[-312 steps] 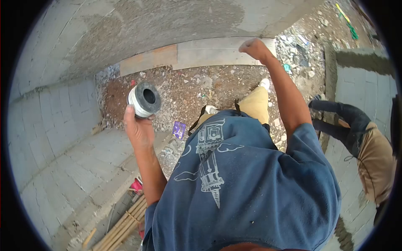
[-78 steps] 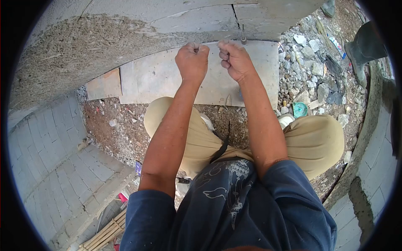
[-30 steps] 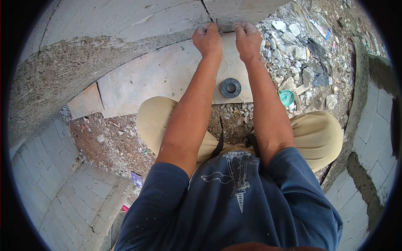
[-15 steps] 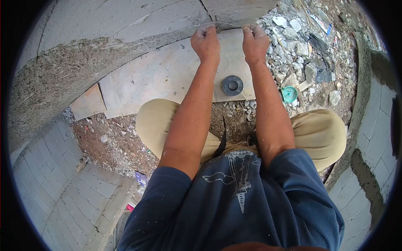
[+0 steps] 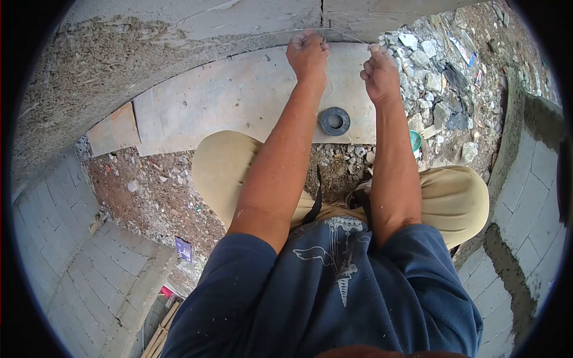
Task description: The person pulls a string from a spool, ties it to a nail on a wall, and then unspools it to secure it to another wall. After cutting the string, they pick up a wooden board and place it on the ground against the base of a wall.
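Note:
A thin pale string (image 5: 349, 36) runs along the lower part of the grey wall, bends at a nail (image 5: 330, 24), and slopes down to my right hand (image 5: 382, 74). The fingers of that hand are pinched on the string. My left hand (image 5: 308, 56) is just below the nail, its fingers curled together against the wall base; what they hold, if anything, is hidden. Under both hands lies a long pale board (image 5: 239, 89). On the board, between my forearms, rests a dark ring-shaped roll (image 5: 343, 113).
The grey wall (image 5: 250, 18) rises ahead, with a rough band at left. Broken stones (image 5: 433, 80) cover the ground at right, near a green round lid (image 5: 415, 141). Block walls (image 5: 65, 221) stand on both sides. A purple packet (image 5: 184, 249) lies at lower left.
My right hand has moved right and slightly down, drawing the string into a longer slope from the nail. My left hand has shifted slightly right, and the view has moved a little.

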### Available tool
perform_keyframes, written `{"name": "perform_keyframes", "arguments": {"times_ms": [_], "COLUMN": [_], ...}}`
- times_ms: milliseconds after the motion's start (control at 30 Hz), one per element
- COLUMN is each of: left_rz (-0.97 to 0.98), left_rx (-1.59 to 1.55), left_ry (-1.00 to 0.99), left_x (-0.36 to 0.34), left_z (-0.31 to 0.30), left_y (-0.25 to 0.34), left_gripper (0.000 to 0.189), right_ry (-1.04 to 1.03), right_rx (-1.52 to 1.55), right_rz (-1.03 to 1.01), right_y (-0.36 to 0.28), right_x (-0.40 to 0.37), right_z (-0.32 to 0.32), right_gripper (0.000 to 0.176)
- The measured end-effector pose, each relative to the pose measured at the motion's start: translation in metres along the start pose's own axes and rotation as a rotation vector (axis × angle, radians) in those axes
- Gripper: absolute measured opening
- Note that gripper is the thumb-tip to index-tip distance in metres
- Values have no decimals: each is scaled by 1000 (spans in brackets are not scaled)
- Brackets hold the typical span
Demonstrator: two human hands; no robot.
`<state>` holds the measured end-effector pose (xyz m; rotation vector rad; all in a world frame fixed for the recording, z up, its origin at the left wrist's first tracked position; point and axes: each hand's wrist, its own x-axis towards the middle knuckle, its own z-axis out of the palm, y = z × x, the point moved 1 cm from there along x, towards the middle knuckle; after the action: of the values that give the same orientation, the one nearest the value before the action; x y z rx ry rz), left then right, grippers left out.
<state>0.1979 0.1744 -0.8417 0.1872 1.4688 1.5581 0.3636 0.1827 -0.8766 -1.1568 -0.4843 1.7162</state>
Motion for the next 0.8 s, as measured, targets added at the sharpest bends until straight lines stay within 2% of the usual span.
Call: {"name": "perform_keyframes", "arguments": {"times_ms": [33, 100, 233, 300, 367, 433, 467, 567, 600, 700, 800], "left_rz": [13, 18, 5, 13, 31, 49, 58, 101, 111, 119, 83], "left_rx": [-24, -54, -84, -73, -33, -5, 4, -7, 13, 60, 76], "left_ry": [-21, -44, -50, -56, -69, -84, -94, -114, -122, -139, -141], "left_x": [1, 0, -3, -3, -2, 0, 1, 0, -1, -4, -6], "left_z": [1, 4, 7, 7, 6, 5, 6, 10, 10, 8, 7], "left_y": [2, 5, 8, 7, 8, 6, 5, 5, 6, 9, 10], "left_gripper": [24, 22, 19, 17, 16, 16, 17, 11, 12, 13, 13], "right_ry": [-51, -118, -342, -615, -534, -21, -34, -111, -41, -162, -96], "right_rx": [148, 365, 607, 668, 177, -847, -1202, -1590, -1626, -1136, -958], "right_rz": [37, -21, -34, 31, -138, -502, -463, -507, -629, -178, -340], "right_y": [-6, -19, -14, -7, -4, -37, -47, -40, -38, -63, -43], "right_x": [-2, -9, -12, -1, 5, -13, -15, -2, -3, 1, 13], "right_z": [4, 22, 37, 38, 39, 73, 81, 87, 92, 85, 72], "right_gripper": [13, 12, 10, 14, 18, 23, 33, 39, 39, 38, 35]}}
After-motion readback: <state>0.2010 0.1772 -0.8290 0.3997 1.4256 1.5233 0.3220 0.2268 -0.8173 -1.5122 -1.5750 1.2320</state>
